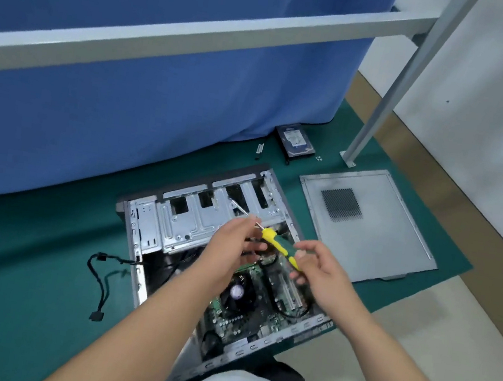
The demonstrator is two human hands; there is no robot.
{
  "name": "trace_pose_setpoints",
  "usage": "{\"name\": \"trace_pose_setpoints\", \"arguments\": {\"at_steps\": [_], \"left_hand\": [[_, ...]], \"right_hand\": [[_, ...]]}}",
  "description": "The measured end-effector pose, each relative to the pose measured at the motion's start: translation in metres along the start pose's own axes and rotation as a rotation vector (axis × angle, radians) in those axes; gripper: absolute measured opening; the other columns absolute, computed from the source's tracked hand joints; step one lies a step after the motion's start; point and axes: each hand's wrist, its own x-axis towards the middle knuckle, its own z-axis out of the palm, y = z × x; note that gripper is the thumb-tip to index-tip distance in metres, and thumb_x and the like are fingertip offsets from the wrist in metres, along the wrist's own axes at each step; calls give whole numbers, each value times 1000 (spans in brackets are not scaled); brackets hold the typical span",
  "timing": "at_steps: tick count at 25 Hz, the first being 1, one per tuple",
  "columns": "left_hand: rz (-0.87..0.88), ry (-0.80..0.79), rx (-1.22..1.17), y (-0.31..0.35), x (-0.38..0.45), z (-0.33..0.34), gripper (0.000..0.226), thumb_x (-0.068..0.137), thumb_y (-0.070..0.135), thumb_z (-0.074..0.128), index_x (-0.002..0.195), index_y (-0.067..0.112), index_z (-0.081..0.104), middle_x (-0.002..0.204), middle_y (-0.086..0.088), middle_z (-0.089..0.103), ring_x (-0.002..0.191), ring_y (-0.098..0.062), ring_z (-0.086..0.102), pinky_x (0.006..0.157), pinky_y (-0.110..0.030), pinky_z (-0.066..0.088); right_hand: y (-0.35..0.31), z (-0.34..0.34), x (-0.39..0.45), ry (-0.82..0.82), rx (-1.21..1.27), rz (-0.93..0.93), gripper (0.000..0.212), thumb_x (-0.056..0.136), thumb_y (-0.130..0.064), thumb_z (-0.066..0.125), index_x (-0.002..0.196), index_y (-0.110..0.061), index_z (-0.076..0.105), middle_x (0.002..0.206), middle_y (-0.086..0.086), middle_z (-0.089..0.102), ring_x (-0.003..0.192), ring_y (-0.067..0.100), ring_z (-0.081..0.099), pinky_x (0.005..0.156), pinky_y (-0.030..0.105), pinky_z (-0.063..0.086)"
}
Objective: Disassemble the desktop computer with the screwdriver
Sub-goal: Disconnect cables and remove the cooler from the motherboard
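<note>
Curtain (130,76) of blue cloth hangs behind the work area, with a grey metal frame (202,28) crossing in front of it. Below lies a green mat (24,255), probably there to protect the floor and catch loose parts. On the mat, the computer case (206,226) rests on its side with the open face up, so its insides can be reached from above; the circuit board and fan show between the forearms. The removed side panel (367,232) lies flat to the right, well apart from the case. A hard drive (295,141) sits near the curtain's hem, with a few screws (318,158) just beside it, seemingly set aside for safekeeping. A loose black cable (98,278) trails out on the left. Above the case, the screwdriver (278,245) is held between both hands: the left hand (229,248) pinches the metal shaft near the yellow handle, while the right hand (319,271) grips the handle's end, likely readying the tool.
</note>
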Motion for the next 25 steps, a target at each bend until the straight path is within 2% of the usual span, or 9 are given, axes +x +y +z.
{"name": "trace_pose_setpoints", "arguments": {"at_steps": [2,5,8,10,12,14,17,21,25], "left_hand": [[35,54,61,14,20,23,23,107,26,53,109,11,71,99,-3,72,75,-17,65,70,-31,55],[103,30,257,31,52,54,21,103,29,61,93,15,71,88,-1,72,68,-14,62,67,-30,53],[208,-21,425,47,83,77,13,101,34,63,101,27,74,88,3,73,72,-10,64,66,-25,53],[291,4,587,49,100,72,17,102,38,60,113,36,72,100,11,71,81,-6,65,73,-20,52],[350,122,784,42,112,50,27,102,40,57,127,38,67,121,12,68,106,-8,63,93,-29,53],[371,266,1052,28,114,15,38,102,39,54,139,34,59,143,5,57,133,-18,49,111,-41,42],[362,354,1380,2,105,-33,49,104,44,48,152,37,44,164,12,33,155,-20,20,121,-50,24],[293,349,1480,-30,88,-66,55,104,67,20,157,57,13,170,20,-3,157,-5,-13,127,-45,1],[283,423,1549,-41,87,-72,56,101,73,3,154,62,-6,171,16,-1,154,-2,-20,126,-40,-8]], "right_hand": [[1,-7,11,-95,9,56,10,106,-27,50,112,-31,57,89,-4,77,74,12,69,73,31,54],[-8,-19,35,-186,-82,28,5,104,-47,48,101,-46,52,87,-3,78,69,9,71,66,25,51],[-19,-34,68,-211,-67,-22,15,103,-49,49,91,-41,51,84,1,78,70,14,72,61,31,52],[-20,-50,95,-120,5,1,17,99,-47,56,93,-30,57,85,0,76,77,24,72,71,43,60],[-11,-68,129,5,-69,77,29,94,-47,61,96,-18,60,82,-1,70,83,31,69,77,47,62],[3,-77,163,60,-274,184,32,94,-43,63,92,-11,60,84,6,66,83,28,68,75,45,62],[26,-71,200,-36,-588,300,27,95,-37,63,84,-14,56,92,9,66,71,19,62,61,31,53],[51,-53,216,-75,-787,405,23,94,-36,62,104,-16,62,103,6,66,86,27,68,77,35,59],[64,-41,216,-51,-883,413,24,93,-35,62,109,-19,57,99,2,61,90,28,62,74,31,50]]}}
